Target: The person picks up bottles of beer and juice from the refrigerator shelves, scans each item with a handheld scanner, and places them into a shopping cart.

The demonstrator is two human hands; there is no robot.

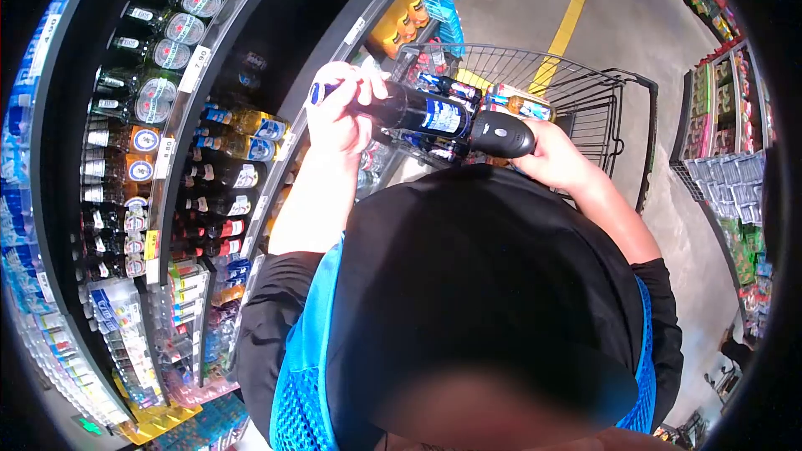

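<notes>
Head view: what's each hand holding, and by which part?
Left hand: a dark bottle, around its neck. Right hand: a black handheld device, at the end away from the bottle; its grip is partly hidden.

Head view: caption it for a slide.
Left hand holds a bottle, right hand a black scanner, near a cart and shelves.

At twelve o'clock, a glossy glass bottle [405, 108]; at two, a smooth plastic handheld device [501, 134] and metal wire cart [650, 138]; at seven, a mesh-cloth vest [302, 401].
</notes>
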